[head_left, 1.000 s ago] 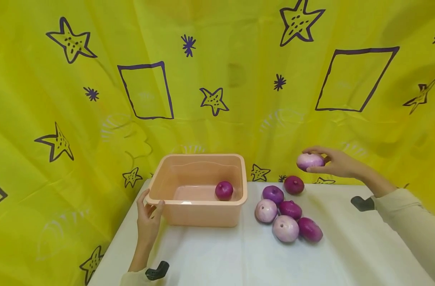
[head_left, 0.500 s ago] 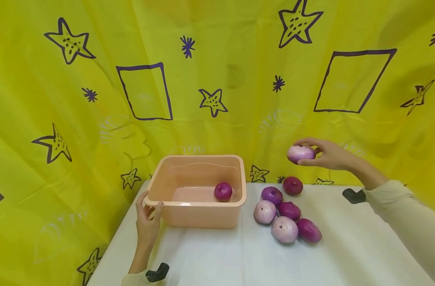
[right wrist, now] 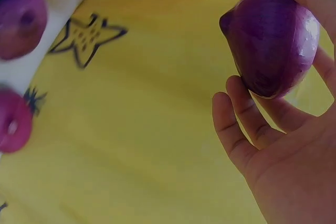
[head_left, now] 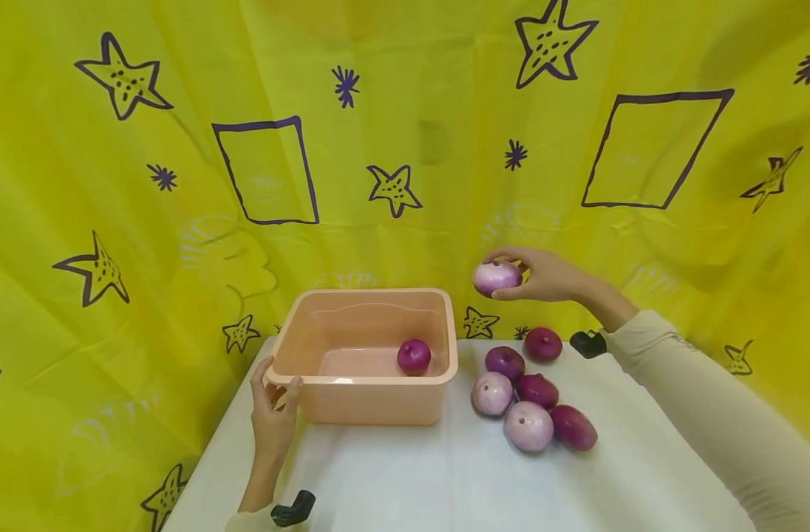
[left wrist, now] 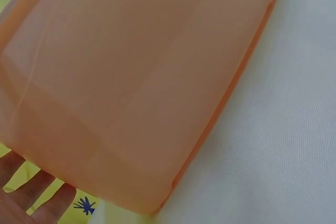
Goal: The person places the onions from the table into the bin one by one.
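My right hand [head_left: 541, 275] holds a pale purple onion [head_left: 496, 278] in the air, above and to the right of the peach plastic tub [head_left: 372, 403]. In the right wrist view the thumb and fingers grip this onion [right wrist: 273, 40], whose underside is darker purple. My left hand [head_left: 273, 417] grips the tub's near left corner at the rim, thumb in front. The left wrist view shows the tub's wall [left wrist: 131, 87] close up, with the fingers [left wrist: 55, 203] at its edge. One magenta onion [head_left: 414, 357] lies inside the tub, toward its right side.
Several onions rest in a cluster right of the tub, among them a pale one [head_left: 528, 426], a purple one [head_left: 505, 363] and a dark red one [head_left: 542, 345] at the back. A yellow patterned curtain [head_left: 352, 251] hangs behind the white table [head_left: 378, 480].
My right hand has carried the pale onion leftward and slightly up, from beyond the cluster toward the tub. My left hand keeps its grip on the tub's corner.
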The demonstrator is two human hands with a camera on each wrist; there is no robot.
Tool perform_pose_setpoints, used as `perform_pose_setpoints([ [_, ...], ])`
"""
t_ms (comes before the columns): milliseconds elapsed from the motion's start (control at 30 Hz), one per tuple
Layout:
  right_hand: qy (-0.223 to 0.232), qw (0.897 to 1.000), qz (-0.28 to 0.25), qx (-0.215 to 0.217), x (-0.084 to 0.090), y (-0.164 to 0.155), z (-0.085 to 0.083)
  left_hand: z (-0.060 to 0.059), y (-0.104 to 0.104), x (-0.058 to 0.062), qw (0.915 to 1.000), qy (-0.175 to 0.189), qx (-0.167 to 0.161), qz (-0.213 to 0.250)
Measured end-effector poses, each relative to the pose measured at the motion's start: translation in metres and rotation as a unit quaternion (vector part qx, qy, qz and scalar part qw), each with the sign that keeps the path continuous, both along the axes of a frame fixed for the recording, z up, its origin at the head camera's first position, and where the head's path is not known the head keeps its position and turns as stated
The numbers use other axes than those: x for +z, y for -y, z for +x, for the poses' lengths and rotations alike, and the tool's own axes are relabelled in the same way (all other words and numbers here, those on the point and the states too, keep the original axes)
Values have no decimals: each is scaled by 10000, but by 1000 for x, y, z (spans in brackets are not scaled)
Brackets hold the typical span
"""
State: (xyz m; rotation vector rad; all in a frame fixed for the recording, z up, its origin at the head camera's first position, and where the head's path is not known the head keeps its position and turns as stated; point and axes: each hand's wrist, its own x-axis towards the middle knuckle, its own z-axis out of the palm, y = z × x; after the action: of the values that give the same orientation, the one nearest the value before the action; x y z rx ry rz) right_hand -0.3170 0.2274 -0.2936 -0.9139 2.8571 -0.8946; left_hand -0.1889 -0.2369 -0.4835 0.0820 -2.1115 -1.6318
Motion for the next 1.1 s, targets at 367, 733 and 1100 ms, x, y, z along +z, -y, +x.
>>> perform_pose_setpoints([
  [367, 18, 9976, -148, 671, -1, 86, -18, 0, 1, -1, 9999, -90, 46, 42],
  [733, 300, 9924, -278, 1164, -9, 162, -24, -1, 1, -2, 9998, -194, 58, 5],
  [1100, 486, 9891, -430, 1323, -29, 195, -32, -2, 1, -3, 9999, -111, 70, 79],
])
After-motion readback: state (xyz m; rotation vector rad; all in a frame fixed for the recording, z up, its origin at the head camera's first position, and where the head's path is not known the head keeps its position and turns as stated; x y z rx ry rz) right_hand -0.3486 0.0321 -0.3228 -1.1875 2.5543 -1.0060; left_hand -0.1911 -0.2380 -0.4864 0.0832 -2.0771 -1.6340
